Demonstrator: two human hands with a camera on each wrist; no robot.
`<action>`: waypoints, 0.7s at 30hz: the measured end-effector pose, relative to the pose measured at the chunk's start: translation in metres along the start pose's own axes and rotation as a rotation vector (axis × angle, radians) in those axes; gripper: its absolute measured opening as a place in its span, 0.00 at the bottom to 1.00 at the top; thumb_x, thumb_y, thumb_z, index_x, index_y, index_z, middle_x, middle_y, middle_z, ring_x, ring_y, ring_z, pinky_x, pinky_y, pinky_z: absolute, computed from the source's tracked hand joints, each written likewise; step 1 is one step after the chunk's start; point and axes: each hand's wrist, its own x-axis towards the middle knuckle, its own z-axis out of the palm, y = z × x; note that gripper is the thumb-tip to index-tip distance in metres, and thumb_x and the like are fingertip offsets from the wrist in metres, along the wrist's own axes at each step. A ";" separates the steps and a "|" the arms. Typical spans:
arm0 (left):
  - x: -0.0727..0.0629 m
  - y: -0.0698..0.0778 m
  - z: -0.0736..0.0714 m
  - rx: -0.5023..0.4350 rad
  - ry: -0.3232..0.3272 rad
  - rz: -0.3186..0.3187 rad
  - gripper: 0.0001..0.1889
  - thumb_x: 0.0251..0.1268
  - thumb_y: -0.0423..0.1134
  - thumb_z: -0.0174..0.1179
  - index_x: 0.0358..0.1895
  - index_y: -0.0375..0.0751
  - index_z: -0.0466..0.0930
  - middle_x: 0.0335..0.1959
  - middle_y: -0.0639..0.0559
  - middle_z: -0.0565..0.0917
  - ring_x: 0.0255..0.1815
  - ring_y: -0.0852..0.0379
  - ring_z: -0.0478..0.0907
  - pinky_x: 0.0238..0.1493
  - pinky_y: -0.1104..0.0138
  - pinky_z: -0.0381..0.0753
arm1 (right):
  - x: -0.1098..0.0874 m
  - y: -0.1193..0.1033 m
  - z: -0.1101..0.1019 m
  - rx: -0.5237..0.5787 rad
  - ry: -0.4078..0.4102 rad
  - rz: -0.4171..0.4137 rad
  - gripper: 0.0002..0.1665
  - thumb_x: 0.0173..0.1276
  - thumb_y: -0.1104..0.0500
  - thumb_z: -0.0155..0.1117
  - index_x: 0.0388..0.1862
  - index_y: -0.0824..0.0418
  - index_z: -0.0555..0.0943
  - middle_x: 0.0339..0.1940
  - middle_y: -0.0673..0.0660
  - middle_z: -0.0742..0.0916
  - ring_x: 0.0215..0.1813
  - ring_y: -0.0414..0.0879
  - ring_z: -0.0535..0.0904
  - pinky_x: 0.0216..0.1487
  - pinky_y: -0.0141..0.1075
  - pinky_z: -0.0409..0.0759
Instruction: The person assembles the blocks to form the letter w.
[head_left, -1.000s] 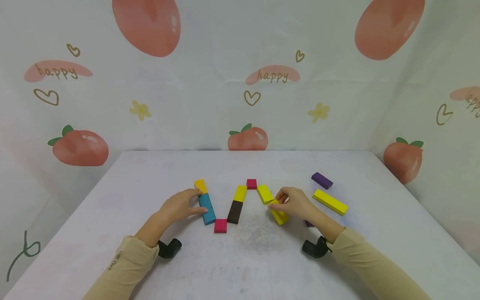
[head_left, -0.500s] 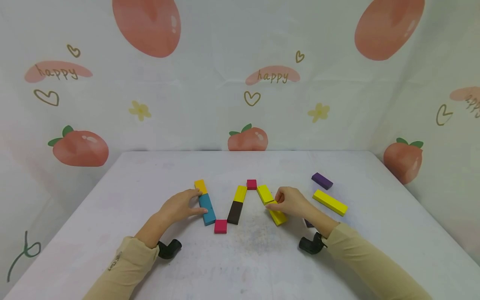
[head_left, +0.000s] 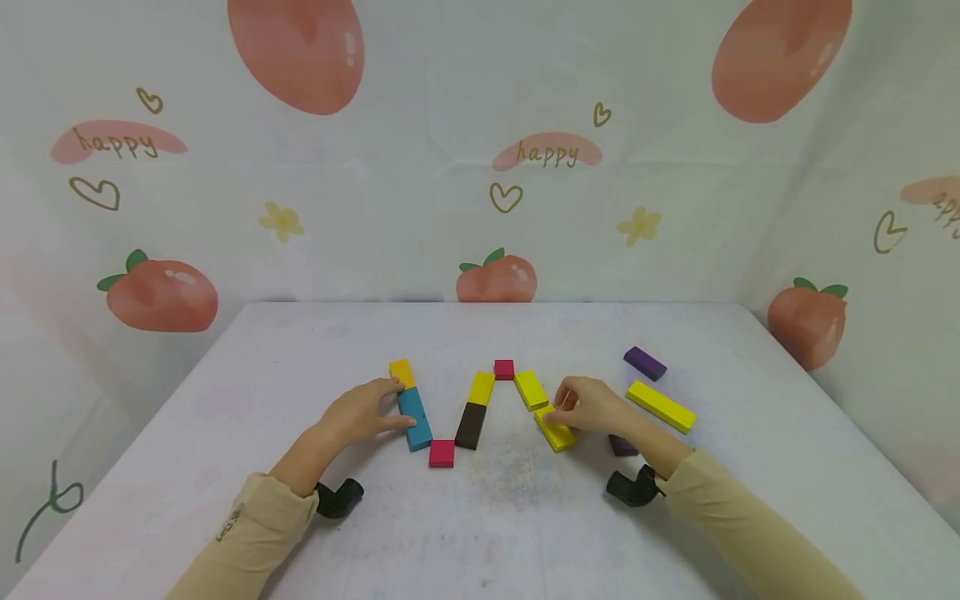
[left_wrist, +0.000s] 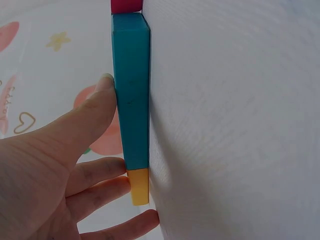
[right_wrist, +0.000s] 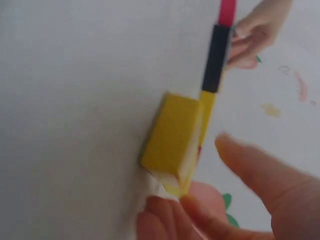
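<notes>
My left hand (head_left: 360,412) lies along the left side of a blue block (head_left: 415,419), thumb on its edge. Its fingertips touch an orange block (left_wrist: 139,187) set end to end with the blue one. Over on the right, my right hand (head_left: 596,406) is at a yellow block (head_left: 557,435) lying flat and slanted. In the right wrist view the thumb (right_wrist: 265,172) stands apart from that block, and the other fingers are near its end. A second yellow block (head_left: 531,390) lies just beyond it. Motion blurs the right wrist view.
Between the hands, a red block (head_left: 442,453), a dark block (head_left: 470,425), a yellow block (head_left: 482,388) and another red block (head_left: 504,370) continue the zigzag. Right of it lie a long yellow block (head_left: 661,407) and purple blocks (head_left: 645,363), one partly behind the right forearm.
The right hand slid the near yellow block slightly left, in toward the other yellow block, then loosened and shifted right. More of the near purple block shows. The left hand has stayed put.
</notes>
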 end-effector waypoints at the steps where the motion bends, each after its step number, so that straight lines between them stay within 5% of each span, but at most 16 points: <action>1: 0.000 0.000 0.000 0.001 0.000 0.000 0.35 0.54 0.51 0.65 0.61 0.33 0.70 0.62 0.35 0.73 0.65 0.37 0.68 0.63 0.47 0.70 | -0.002 0.002 -0.002 -0.001 -0.016 -0.015 0.22 0.56 0.47 0.69 0.39 0.62 0.76 0.30 0.54 0.81 0.32 0.44 0.72 0.32 0.30 0.74; 9: 0.001 -0.001 0.001 0.010 -0.004 -0.003 0.35 0.54 0.51 0.65 0.61 0.33 0.70 0.62 0.35 0.73 0.65 0.37 0.67 0.64 0.47 0.70 | -0.015 0.014 -0.010 0.053 -0.133 -0.081 0.29 0.52 0.49 0.73 0.49 0.59 0.74 0.37 0.53 0.83 0.38 0.44 0.78 0.42 0.37 0.81; 21: 0.003 -0.002 0.002 0.008 -0.004 -0.001 0.35 0.55 0.51 0.65 0.62 0.33 0.70 0.63 0.35 0.72 0.65 0.37 0.67 0.64 0.47 0.69 | -0.015 0.020 -0.009 0.112 -0.184 -0.160 0.37 0.53 0.53 0.73 0.60 0.57 0.69 0.41 0.56 0.82 0.35 0.43 0.76 0.39 0.33 0.79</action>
